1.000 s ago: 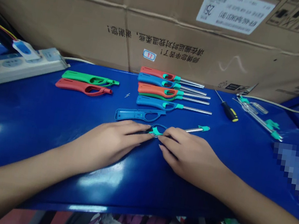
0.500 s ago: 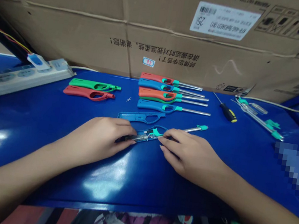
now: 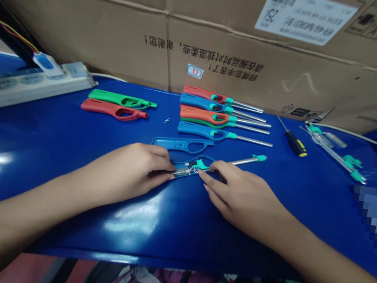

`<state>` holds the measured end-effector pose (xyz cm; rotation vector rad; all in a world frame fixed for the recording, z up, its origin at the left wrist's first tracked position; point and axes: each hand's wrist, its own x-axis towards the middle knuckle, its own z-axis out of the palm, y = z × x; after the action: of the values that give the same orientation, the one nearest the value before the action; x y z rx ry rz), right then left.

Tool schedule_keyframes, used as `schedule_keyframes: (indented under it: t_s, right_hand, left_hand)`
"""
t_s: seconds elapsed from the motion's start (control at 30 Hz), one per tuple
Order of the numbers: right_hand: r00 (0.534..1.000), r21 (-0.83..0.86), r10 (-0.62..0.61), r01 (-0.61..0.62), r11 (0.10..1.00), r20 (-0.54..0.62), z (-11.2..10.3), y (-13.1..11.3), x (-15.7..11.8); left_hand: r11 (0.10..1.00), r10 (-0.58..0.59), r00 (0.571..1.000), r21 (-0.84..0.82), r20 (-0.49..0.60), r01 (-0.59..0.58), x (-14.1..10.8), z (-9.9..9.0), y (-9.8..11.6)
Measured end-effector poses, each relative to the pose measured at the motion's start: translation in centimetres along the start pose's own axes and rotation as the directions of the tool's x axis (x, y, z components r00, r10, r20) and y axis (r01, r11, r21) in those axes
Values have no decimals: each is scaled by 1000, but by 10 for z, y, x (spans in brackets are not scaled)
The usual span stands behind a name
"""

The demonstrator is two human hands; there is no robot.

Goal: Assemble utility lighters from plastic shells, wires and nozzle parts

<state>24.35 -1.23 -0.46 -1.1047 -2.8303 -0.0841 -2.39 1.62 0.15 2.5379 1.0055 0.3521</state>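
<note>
In the head view, an opened blue gas lighter (image 3: 181, 172) lies on the table, with a clear tank, thin wires, a teal trigger (image 3: 201, 164) and a metal tube (image 3: 244, 161) ending in a teal tip showing in its half shell. My left hand (image 3: 137, 167) is closed, pinching the shell's rear end, which the fingers partly hide. My right hand (image 3: 240, 194) is closed around the front part, fingertips at the wires just below the trigger. Behind them lies the matching empty blue half shell (image 3: 182, 145).
Several assembled lighters (image 3: 207, 131) lie in a stack at the back. To their left are a green shell (image 3: 117, 98), a red shell (image 3: 111, 109) and small screws (image 3: 166, 120). A screwdriver (image 3: 295, 144), loose lighter parts (image 3: 335, 154) and a power strip (image 3: 30, 84) flank them.
The camera view has tilted down slightly. My right fingertips have shifted a little along the wires by the trigger, while my left hand keeps its pinch on the rear end.
</note>
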Motion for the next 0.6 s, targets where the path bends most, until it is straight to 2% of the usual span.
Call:
schedule_keyframes:
  t_s: [0.17, 0.27, 0.37, 0.47, 0.6]
  right_hand:
    - [1000, 30, 7, -7, 1000, -8, -1, -3, 2]
    - [999, 145, 11, -5, 989, -37, -2, 3, 2]
    - [985, 251, 120, -86, 964, -124, -5, 15, 2]
    - [966, 259, 193, -144, 955, -171, -6, 32, 2]
    - [986, 338, 112, -65, 939, -121, -4, 49, 6]
  left_hand:
    - [999, -30, 1000, -19, -3, 30, -1, 0, 0]
    - [999, -39, 999, -24, -9, 39, 0, 1, 0]
    - [998, -37, 999, -41, -8, 36, 0, 2, -1]
    - [998, -50, 997, -50, -56, 48, 0, -1, -2]
    - [994, -106, 981, 21, -162, 111, 0, -7, -5]
